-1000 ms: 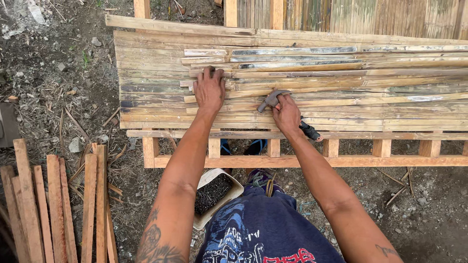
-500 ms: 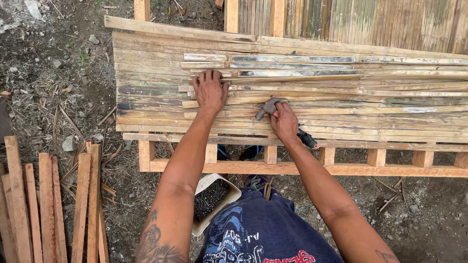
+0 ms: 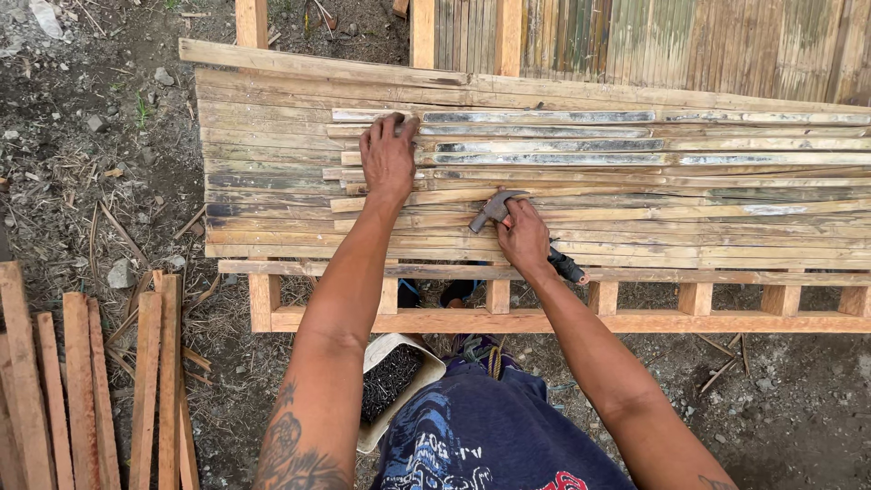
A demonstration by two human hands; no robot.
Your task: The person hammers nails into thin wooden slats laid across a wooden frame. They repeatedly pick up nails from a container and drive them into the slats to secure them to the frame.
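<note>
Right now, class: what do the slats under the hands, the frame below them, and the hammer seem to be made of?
Slats: seemingly split bamboo, weathered, streaked, unfinished. Frame: sawn timber, bare and orange-toned, square-edged. Hammer, in the right hand: grey metal head, dark handle, possibly rubber. Left hand lies flat on the slats.

Bamboo slats (image 3: 635, 227): weathered tan and olive, streaked with grey-brown; several upper strips are marked by silvery-white and dark patches.
Wooden frame (image 3: 581, 320): fresh orange-tan.
Hammer (image 3: 497, 209): a grey metal head and a black grip are seen.
Nail container (image 3: 388, 383): off-white, filled with dark grey nails.
Shorts (image 3: 481, 436): navy, printed in pale blue and red.
Left forearm (image 3: 299, 454): patterned with dark tattoo ink.
Loose planks (image 3: 82, 390): reddish-brown.
</note>
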